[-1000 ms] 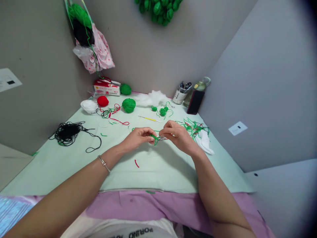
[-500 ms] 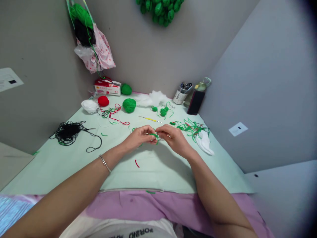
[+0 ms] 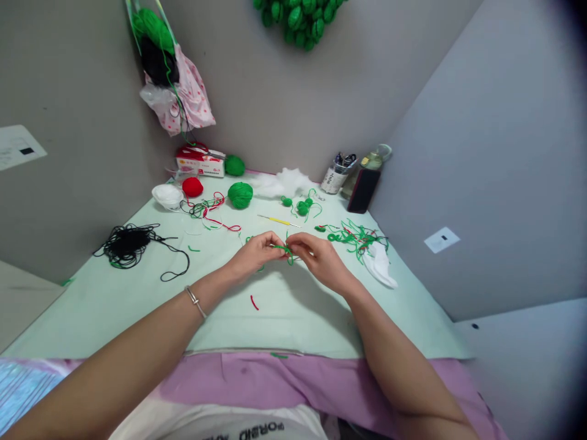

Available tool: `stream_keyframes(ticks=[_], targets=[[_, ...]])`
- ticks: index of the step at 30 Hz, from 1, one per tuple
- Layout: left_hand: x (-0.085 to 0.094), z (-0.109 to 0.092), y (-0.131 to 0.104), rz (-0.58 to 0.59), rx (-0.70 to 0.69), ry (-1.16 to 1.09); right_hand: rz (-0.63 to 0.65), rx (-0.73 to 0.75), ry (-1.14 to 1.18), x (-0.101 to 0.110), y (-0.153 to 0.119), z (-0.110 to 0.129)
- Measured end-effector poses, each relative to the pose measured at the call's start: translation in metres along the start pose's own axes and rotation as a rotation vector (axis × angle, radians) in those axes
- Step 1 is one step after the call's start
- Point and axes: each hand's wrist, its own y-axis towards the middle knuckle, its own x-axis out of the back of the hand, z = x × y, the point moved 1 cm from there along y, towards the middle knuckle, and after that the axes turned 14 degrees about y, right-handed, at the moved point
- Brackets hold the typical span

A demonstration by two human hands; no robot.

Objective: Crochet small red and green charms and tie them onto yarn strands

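Note:
Over the middle of the table my two hands meet at the fingertips. My left hand (image 3: 260,252) is closed in a pinch on green yarn (image 3: 290,256). Against it my right hand (image 3: 314,253) is pinched too, with its thumb and forefinger on the same green yarn. A short end of it hangs below the fingers and another strand stands up above them. Whether a small tool is between the fingertips I cannot make out. Just beyond the hands lies a yellow-handled crochet hook (image 3: 279,220). A short red yarn piece (image 3: 254,302) lies nearer to me.
At left are tangled black yarn (image 3: 127,244), a white yarn ball (image 3: 167,197) and a red ball (image 3: 192,187). Behind lie a green ball (image 3: 240,195) and white stuffing (image 3: 288,183). To the right are green scraps (image 3: 358,237), a phone (image 3: 364,190) and a pen cup (image 3: 334,178).
The green loop at my fingertips has shifted; a strand now stretches between the hands and one end points up. My right fingers have moved slightly left. The view has shifted slightly.

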Motion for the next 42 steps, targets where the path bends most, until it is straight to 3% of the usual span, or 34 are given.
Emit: stream_keyframes(ticks=[6, 14, 20, 23, 25, 27, 31, 34, 42], targets=[[0.000, -0.003, 0.000, -0.074, -0.019, -0.005, 0.036, 0.016, 0.165, 0.000, 0.000, 0.003], [-0.005, 0.002, 0.002, -0.060, 0.055, -0.012, 0.038, 0.120, -0.354, -0.007, -0.002, 0.002], [-0.005, 0.005, 0.003, -0.061, 0.051, 0.027, 0.089, 0.147, -0.439, -0.010, -0.002, 0.002], [-0.005, 0.004, 0.003, -0.059, 0.051, 0.096, 0.022, 0.242, -0.476, -0.013, -0.003, 0.010], [-0.006, 0.003, 0.003, -0.044, 0.055, 0.097, -0.075, 0.294, -0.374, -0.015, -0.004, 0.017], [-0.007, 0.003, 0.003, -0.026, 0.053, 0.064, -0.128, 0.253, -0.113, -0.014, -0.004, 0.022], [-0.008, 0.007, 0.004, -0.021, 0.021, 0.072, -0.058, -0.078, 0.587, -0.008, -0.003, 0.022], [-0.008, 0.012, 0.005, 0.029, -0.002, 0.047, -0.086, -0.184, 0.836, 0.003, 0.001, 0.018], [-0.006, 0.023, 0.005, 0.143, 0.000, 0.112, -0.614, 0.144, 0.917, 0.054, 0.005, 0.012]])
